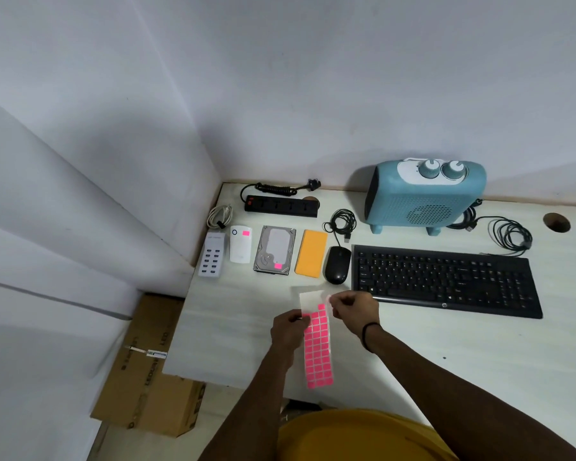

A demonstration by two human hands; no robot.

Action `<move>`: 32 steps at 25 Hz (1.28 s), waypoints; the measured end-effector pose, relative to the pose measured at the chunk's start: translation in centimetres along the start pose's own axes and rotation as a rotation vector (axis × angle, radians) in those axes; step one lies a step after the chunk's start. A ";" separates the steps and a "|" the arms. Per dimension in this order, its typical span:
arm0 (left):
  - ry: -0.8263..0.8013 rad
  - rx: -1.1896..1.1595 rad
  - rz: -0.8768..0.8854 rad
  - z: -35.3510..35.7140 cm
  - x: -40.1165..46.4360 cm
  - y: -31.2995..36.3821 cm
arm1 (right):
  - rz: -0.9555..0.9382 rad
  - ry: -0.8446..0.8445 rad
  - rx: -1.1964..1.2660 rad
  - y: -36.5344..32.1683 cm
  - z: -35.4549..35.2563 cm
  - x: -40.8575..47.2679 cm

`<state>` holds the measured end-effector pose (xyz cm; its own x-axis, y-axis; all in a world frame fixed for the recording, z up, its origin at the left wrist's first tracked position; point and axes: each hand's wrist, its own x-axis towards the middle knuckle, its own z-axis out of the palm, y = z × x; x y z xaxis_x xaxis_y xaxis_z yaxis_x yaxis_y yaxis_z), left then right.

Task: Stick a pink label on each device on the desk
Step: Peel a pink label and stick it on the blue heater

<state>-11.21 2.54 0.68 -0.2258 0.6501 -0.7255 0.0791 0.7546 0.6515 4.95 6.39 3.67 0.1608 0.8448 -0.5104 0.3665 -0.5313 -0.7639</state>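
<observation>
Pink label sheet is held up over the near part of the counter, just in front of the keyboard, so that's the landmark used for everything here. The sheet's left edge is pinched by the left hand, thumb on top. Near the sheet's top right corner, a single pink label looks to be pinched between the fingertips of the right hand, though it's pretty small and blurry. A black band is worn on the right wrist. The upper bit of the sheet is already bare white backing.

Moving outward: a black mouse is parked just left of the keyboard, touching or nearly touching it, with its cable coiled behind it. Left of the mouse, an orange slab is laid flat with no pink seen on it. Further left, a hard drive is seen with a pink label at its near corner, then a white plug-in box with a pink label near its top, then a white multi-port USB charger at the counter's left edge, unlabeled from what's visible.

Behind that row, left of the keyboard's far side, a black power strip is laid along the wall. Right behind the keyboard, a teal fan heater is stood upright, no pink visible on it or on the keyboard.
</observation>
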 end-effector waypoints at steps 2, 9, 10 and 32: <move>0.041 0.060 -0.036 -0.5 0.4 -0.9 | 0.075 -0.008 0.085 0.4 -0.1 0.0; 0.178 0.502 0.055 -1.5 0.1 -0.8 | 0.233 -0.160 0.479 0.3 -0.2 -0.1; 0.174 0.454 0.077 -1.3 -0.3 -0.1 | 0.235 -0.182 0.511 -0.1 -0.3 -0.1; -0.230 -0.390 0.258 9.6 -0.3 23.4 | -0.098 0.228 0.370 -11.2 -19.0 7.3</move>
<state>0.01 20.86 13.97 -0.0240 0.8465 -0.5319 -0.2740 0.5061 0.8178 19.46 19.68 16.03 0.3553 0.8625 -0.3604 0.0437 -0.4004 -0.9153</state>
